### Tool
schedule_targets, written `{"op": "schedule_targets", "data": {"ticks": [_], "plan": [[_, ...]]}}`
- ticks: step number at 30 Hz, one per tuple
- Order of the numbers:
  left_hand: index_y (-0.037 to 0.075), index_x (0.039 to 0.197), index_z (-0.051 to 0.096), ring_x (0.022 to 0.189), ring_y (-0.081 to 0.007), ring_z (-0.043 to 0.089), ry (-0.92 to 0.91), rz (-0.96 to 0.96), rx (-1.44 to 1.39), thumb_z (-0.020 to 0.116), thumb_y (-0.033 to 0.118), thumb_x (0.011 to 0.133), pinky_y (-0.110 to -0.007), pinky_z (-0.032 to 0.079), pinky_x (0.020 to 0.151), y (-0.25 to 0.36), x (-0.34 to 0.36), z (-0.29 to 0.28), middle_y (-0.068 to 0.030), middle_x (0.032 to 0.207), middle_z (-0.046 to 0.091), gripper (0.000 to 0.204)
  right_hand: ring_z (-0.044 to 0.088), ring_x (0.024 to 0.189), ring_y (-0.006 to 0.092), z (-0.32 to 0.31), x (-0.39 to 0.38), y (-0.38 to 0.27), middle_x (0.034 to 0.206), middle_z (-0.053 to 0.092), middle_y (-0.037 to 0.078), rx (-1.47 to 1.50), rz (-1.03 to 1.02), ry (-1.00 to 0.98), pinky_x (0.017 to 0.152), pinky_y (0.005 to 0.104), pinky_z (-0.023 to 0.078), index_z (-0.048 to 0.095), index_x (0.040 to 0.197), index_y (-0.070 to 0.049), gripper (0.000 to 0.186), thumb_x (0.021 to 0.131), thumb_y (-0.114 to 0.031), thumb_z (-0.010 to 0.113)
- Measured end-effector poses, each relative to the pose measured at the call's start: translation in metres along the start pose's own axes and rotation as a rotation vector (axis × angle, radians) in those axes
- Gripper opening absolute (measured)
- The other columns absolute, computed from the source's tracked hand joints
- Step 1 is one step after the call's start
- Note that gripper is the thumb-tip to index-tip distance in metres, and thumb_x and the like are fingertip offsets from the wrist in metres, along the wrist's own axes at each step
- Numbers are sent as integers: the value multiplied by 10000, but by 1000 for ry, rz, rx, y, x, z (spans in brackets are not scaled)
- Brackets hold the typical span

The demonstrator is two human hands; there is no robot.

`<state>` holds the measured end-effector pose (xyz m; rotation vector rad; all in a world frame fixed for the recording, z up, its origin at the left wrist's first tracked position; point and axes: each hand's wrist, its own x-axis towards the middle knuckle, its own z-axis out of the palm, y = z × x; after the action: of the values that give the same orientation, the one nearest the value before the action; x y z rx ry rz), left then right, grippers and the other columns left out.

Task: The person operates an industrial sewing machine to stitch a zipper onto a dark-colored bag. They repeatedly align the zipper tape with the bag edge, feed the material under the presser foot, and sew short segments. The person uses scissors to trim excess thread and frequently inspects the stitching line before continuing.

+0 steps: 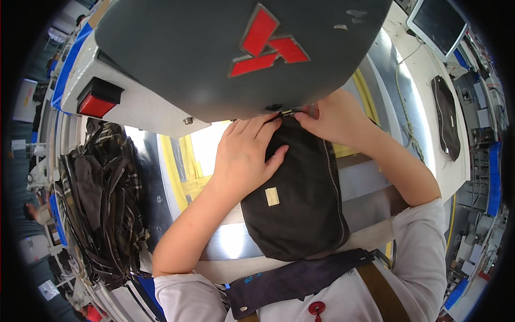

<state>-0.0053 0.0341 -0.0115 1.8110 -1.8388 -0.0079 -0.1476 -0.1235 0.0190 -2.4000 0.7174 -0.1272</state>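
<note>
A dark fabric panel (300, 198) lies under the sewing machine head (214, 59), its far end tucked beneath it. A metal zipper runs down the panel's right side, and a small pale yellow patch sits on its face. My left hand (244, 153) rests flat on the panel's left edge, fingers stretched toward the machine, thumb apart. At the far end my right hand (338, 121) pinches the panel's edge between thumb and fingers, beside a short bit of metal zipper. The needle area is hidden by the machine head.
To the left lies a pile of camouflage and dark zippered pieces (102, 198). Another dark zippered panel (446, 118) lies at the far right, below a tablet-like screen (438, 24). Yellow tape (185, 161) marks the worktop. A red switch (98, 99) juts from the machine's left side.
</note>
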Motion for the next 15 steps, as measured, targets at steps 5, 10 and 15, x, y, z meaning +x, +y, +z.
{"op": "schedule_targets", "data": {"ticks": [5, 10, 15], "plan": [[17, 1053, 631, 1091, -283, 592, 8, 10, 26, 748, 176, 730, -393, 470, 928, 3, 1, 0, -91, 1179, 619, 378, 668, 736, 252, 2, 5, 5, 764, 686, 45, 57, 2, -22, 679, 364, 509, 649, 998, -74, 251, 803, -232, 646], [19, 1054, 626, 1089, -289, 594, -9, 8, 34, 747, 163, 730, -396, 470, 922, 3, 1, -2, -92, 1181, 617, 375, 662, 770, 231, 2, 8, -2, 816, 683, 58, -126, -28, -63, 678, 365, 499, 633, 1001, -73, 256, 804, -236, 645], [19, 1061, 625, 1082, -284, 596, 4, 22, 37, 745, 163, 735, -396, 469, 922, 3, 1, -1, -89, 1176, 618, 376, 627, 716, 202, 14, 9, 12, 743, 635, 40, 198, -26, 25, 639, 353, 474, 624, 961, -69, 209, 792, -188, 661]]}}
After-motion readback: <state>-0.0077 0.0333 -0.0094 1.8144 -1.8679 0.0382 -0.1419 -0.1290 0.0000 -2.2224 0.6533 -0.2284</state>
